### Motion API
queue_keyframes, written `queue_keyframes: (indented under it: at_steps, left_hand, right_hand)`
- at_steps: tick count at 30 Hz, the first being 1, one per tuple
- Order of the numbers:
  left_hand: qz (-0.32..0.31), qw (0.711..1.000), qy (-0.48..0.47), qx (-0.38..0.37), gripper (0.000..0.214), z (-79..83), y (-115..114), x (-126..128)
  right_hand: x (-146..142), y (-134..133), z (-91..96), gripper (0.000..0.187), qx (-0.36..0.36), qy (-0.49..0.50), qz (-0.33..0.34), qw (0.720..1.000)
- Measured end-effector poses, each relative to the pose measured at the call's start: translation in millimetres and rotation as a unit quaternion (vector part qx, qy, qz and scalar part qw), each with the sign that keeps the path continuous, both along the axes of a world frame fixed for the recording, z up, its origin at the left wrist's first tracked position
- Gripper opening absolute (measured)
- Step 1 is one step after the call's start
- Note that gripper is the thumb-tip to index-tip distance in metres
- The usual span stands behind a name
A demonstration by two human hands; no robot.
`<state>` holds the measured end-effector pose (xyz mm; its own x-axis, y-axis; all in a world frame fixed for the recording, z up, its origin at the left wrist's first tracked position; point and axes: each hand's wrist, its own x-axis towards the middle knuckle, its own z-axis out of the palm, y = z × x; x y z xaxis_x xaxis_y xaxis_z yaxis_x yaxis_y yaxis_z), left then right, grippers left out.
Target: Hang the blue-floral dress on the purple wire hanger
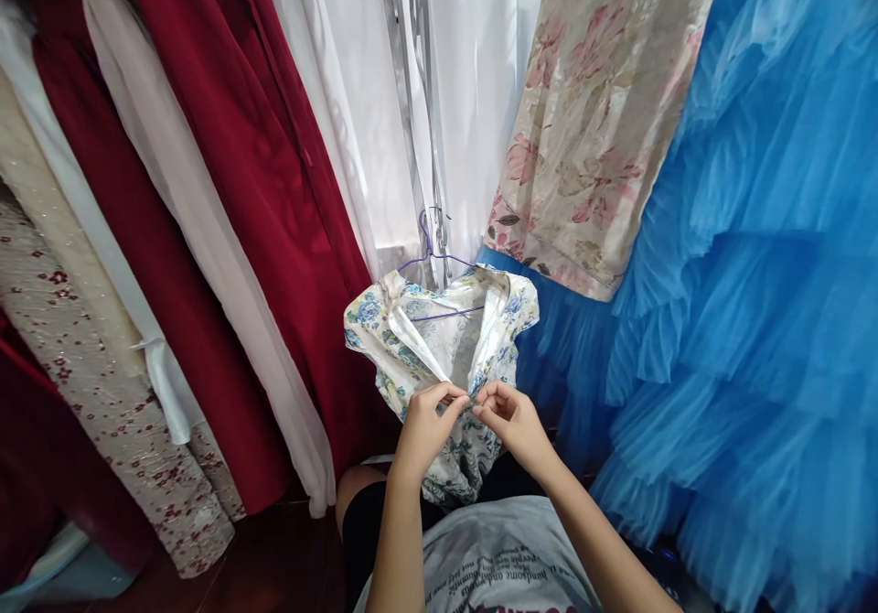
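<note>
A white garment with blue and yellow flowers point(394, 371) hangs in front of me on a thin purple hanger point(430, 252). Its neckline is open at the top and its lower part bunches near my lap. At the bottom of the neckline, my left hand point(433, 409) pinches the left front edge between thumb and fingers. Close beside it, my right hand point(506, 412) pinches the right front edge, and the fingertips of both hands nearly meet. Whatever small fastening may lie between the fingertips is hidden.
Dark red dresses point(253, 183) and a pale pink one point(206, 229) hang at the left. White curtains point(343, 37) and a metal pole point(415, 73) are behind the hanger. A beige floral cloth point(583, 137) and a blue ruffled tulle dress point(768, 320) hang at the right.
</note>
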<state>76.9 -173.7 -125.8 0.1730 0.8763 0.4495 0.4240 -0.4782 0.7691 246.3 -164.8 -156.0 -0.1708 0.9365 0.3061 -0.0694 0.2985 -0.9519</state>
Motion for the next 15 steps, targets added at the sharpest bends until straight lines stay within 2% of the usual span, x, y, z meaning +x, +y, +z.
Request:
queue_keyframes:
  at_steps: [5,9,15]
  left_hand:
    - [-0.014,1.0,-0.006,-0.001,0.02,-3.0,0,-2]
    - [-0.028,1.0,-0.007,-0.009,0.023,-2.2,-1,-2]
    - [0.01,0.992,-0.123,-0.023,0.013,-1.6,3,8]
  right_hand:
    - [-6,7,-14.6,0.022,0.013,-0.079,-0.013,0.997]
    - [-12,8,-16.2,0.018,0.042,-0.123,-0.041,0.991]
    - [-12,10,-11.1,0.015,0.058,-0.136,-0.048,0.988]
